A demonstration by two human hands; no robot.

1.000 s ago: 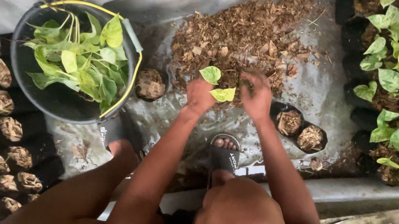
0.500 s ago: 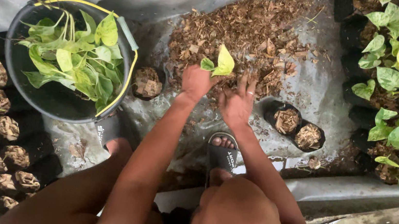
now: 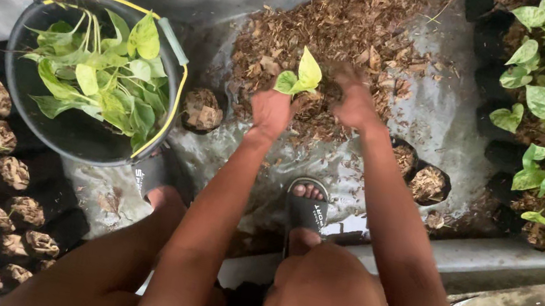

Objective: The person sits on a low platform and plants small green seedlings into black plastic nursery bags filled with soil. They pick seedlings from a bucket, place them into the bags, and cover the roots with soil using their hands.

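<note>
At frame centre: left hand (image 3: pixel 270 111) fingers closed on cutting (image 3: pixel 301 77), upright over mulch (image 3: pixel 346 35) | right hand (image 3: pixel 356 105) in mulch, grip unclear | bucket (image 3: pixel 30 105) upper left.

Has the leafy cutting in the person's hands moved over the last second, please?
Yes. The cutting, held in the left hand, has gone forward, away from the sandalled foot and onto the heap of brown mulch.

Left hand (image 3: pixel 270 112) holds leafy cutting (image 3: pixel 301 77); right hand (image 3: pixel 355 106) in mulch pile (image 3: pixel 346 35).
</note>
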